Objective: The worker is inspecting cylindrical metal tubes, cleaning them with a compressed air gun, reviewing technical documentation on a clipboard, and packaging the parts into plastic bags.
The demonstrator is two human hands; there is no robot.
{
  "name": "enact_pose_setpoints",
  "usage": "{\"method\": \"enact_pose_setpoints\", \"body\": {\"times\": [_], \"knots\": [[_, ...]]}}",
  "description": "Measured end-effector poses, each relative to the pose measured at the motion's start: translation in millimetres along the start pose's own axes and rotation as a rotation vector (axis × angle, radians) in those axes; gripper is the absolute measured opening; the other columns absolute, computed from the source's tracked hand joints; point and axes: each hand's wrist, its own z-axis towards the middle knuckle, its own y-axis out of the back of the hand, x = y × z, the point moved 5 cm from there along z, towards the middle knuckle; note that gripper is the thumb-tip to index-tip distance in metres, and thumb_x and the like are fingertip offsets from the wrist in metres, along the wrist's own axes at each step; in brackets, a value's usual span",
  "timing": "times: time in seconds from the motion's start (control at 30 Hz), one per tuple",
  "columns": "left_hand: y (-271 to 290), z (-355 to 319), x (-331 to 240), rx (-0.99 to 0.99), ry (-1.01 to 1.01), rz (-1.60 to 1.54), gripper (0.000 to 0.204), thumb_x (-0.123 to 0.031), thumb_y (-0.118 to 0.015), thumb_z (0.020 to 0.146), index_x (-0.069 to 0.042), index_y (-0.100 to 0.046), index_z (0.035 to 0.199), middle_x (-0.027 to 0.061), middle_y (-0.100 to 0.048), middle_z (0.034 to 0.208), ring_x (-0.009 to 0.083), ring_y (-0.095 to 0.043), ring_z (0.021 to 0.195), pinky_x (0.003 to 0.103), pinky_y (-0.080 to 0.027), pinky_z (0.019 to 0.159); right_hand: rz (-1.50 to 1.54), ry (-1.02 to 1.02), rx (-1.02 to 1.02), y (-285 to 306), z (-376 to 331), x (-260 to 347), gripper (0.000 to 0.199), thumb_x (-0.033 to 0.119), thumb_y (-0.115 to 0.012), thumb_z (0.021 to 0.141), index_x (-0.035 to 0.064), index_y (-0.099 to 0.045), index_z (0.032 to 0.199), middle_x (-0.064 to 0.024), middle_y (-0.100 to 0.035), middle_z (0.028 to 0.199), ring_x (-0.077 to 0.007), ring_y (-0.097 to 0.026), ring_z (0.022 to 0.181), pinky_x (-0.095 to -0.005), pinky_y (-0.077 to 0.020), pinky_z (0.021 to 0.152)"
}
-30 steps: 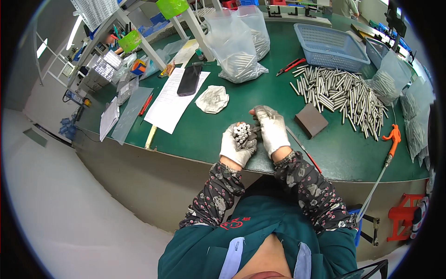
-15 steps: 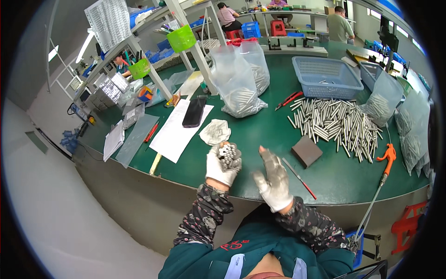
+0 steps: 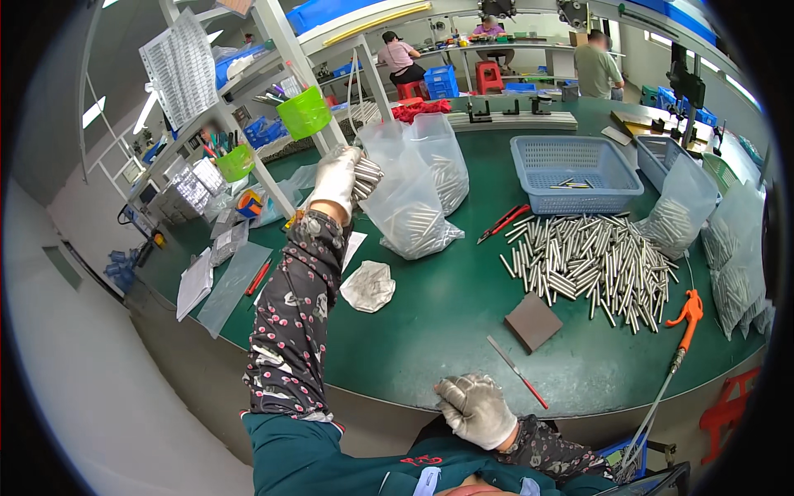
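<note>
The bundle of metal rods (image 3: 366, 175) is clamped in the gloved left hand (image 3: 337, 175), raised at the mouth of the open clear plastic bag (image 3: 409, 198) standing on the green counter (image 3: 430, 322). Best to keep the rods parallel and tip them in endwise, so none catch the rim. The right hand (image 3: 475, 407) rests loosely curled, empty, at the counter's near edge.

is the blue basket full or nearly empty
Nearly empty: the blue basket holds only a few metal rods, its mesh floor mostly bare.
</note>
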Motion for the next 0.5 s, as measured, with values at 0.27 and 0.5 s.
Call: {"method": "enact_pose_setpoints", "body": {"times": [0.27,0.5], "knots": [[-48.1,7.2,6.3,0.460,-0.393,1.420,0.027,-0.020,-0.053,0.077,-0.001,-0.060,0.094,0.0194,-0.062,0.084,0.0333,-0.060,0.082,0.036,-0.047,0.074,0.066,0.005,0.070,-0.8,-3.6,-3.6,0.021,0.019,-0.058,0.076,0.0080,-0.061,0.093,-0.0076,-0.062,0.090,-0.0253,-0.059,0.081,-0.0390,-0.0448,0.070],[-88.9,0.8,6.5,0.857,-0.338,1.598,0.021,-0.013,-0.057,0.072,0.000,-0.062,0.088,0.0177,-0.064,0.087,0.0307,-0.062,0.084,0.036,-0.049,0.070,0.096,0.043,0.030,4.0,2.1,-4.0,0.017,0.014,-0.060,0.073,0.0045,-0.062,0.087,-0.0098,-0.062,0.083,-0.0269,-0.060,0.074,-0.0366,-0.0454,0.064]]}}
